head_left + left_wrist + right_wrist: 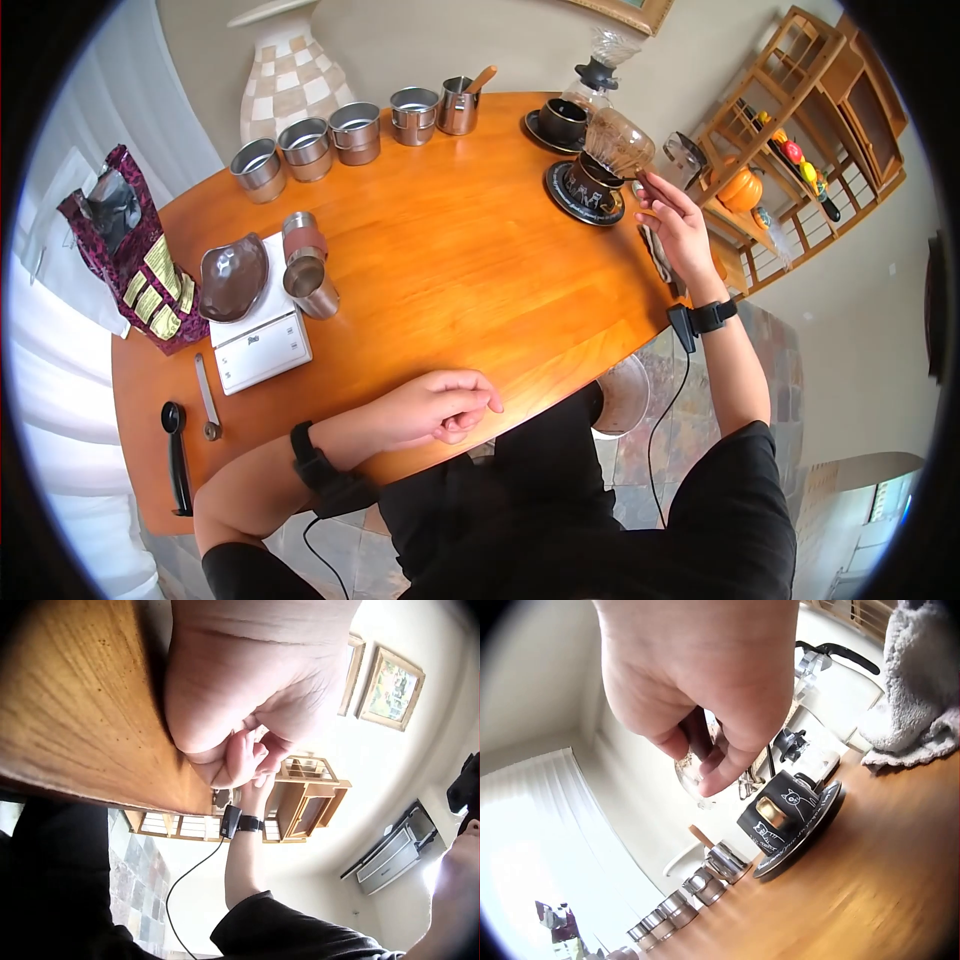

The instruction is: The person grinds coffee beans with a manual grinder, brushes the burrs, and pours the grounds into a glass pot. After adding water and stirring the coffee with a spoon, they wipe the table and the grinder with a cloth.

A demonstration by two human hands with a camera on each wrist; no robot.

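My right hand pinches the dark handle of a ribbed clear dripper. In the head view the dripper overlaps the top of a black cup with white cat drawings; whether they touch I cannot tell. Under the cup lies a black saucer. My fingers cover part of the dripper in the right wrist view. Near the table's front edge is my left hand, its fingers loosely curled around nothing.
Metal cups line the back, beside a pot holding a wooden-handled tool. Another black cup and a glass brewer stand back right. At left are a white scale, brown dish, patterned bag and black scoop.
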